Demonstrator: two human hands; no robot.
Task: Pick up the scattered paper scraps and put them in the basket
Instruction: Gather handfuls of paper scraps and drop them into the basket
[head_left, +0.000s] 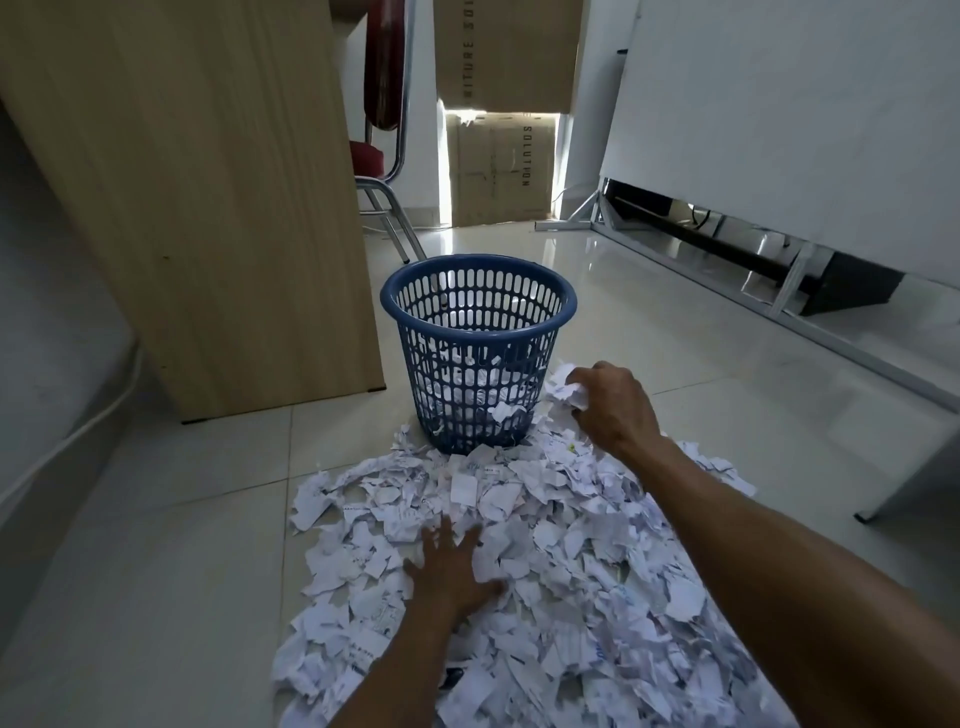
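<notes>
The left hand (452, 566) lies flat on the big heap of torn white paper scraps (571, 545). Its palm faces down. Its fingers are straight and spread wide, and they point away from the person toward the basket. It presses on the scraps and holds none. The left arm comes in from the bottom edge, low over the heap.

The right hand (615, 408) is farther out, just beside the right side of the round blue plastic basket (457, 374). The right arm stretches long across the heap from the lower right corner. The back of the hand faces up. Its fingers are curled round a crumpled bunch of white scraps (567, 391), which sticks out toward the basket. The bunch is lower than the rim.

The basket stands upright on the shiny pale tiled floor (156, 519), with its open mouth facing up. Its wall is full of long slots. Through them you can see white scraps already lying in the bottom. A scrap pokes out through a slot low down.

The heap starts right at the foot of the basket and touches it. It runs long toward the person and gets wider as it comes near. The scraps are small, torn and wrinkled, and some have faint blue writing.

A tall light wooden panel (208, 208) stands left of the basket. Behind it are a red chair (379, 93) with metal legs and brown cardboard boxes (501, 166).
</notes>
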